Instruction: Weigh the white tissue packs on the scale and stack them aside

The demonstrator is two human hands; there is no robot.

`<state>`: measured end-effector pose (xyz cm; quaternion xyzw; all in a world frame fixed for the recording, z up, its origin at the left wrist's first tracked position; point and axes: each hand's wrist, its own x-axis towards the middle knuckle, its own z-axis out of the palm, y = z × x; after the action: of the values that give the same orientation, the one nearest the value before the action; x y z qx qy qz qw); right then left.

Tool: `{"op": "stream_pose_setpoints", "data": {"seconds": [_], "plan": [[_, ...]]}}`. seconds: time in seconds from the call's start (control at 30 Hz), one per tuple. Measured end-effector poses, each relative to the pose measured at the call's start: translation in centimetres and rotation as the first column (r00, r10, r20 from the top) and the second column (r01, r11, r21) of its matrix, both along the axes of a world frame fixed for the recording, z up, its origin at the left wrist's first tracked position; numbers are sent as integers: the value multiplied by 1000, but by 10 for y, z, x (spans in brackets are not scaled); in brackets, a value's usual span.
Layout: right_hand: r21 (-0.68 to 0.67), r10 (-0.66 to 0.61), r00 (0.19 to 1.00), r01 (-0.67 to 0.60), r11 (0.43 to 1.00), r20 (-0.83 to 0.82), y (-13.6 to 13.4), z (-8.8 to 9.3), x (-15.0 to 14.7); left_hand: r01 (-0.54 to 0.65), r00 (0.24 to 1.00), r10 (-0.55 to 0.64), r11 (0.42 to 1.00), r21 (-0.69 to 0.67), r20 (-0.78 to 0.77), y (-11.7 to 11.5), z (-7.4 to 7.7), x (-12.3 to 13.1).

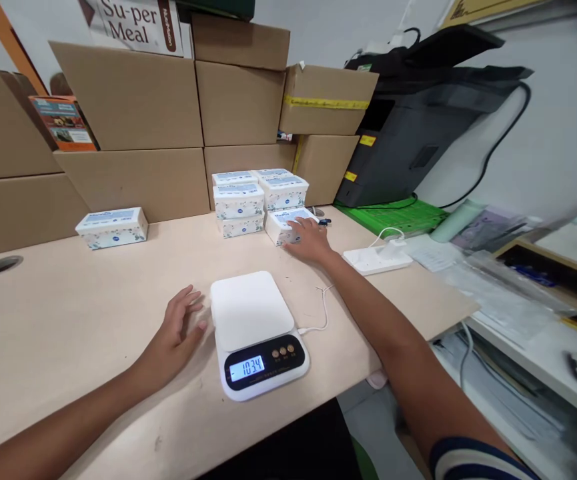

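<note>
A white kitchen scale (252,310) lies on the desk with its bare plate up, and its lit display reads about 103.4. Just left of it, my left hand (171,337) rests with loosely curved fingers apart and nothing in them. Further back, my right hand (311,240) reaches over a white tissue pack (278,230), fingers across its top and thumb at its near side. That pack sits on the desk beside other stacked tissue packs (239,200), white with blue print and leaf patterns. My right hand covers part of the pack it grips.
One more tissue pack (112,228) stands apart at the left. Cardboard boxes (138,100) form a wall behind. At the right are a white power strip (378,259), a dark printer (408,133) and a green tray (393,219). A white cable (325,310) runs from the scale.
</note>
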<state>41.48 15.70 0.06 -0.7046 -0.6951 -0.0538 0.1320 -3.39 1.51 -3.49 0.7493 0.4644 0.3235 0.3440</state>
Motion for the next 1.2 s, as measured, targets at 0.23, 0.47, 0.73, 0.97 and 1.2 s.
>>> {"op": "stream_pose_setpoints", "data": {"seconds": [0.23,0.47,0.73,0.97,1.2], "plan": [[-91,64,975,-46,995,214,35,25,-17,13,1000,-13,1000,-8,-5,-5,4,2],[-152,106,983,-83,985,150,21,19,-21,57,996,-57,998,12,63,-8,12,7],[-126,177,969,-156,980,172,-29,7,-33,69,989,-92,982,177,120,-9,2,7],[-54,192,956,-184,981,221,-24,3,-36,46,989,-66,988,147,135,-4,-4,7],[-80,148,947,-131,988,284,22,25,-48,85,984,-91,995,47,151,-9,11,8]]}}
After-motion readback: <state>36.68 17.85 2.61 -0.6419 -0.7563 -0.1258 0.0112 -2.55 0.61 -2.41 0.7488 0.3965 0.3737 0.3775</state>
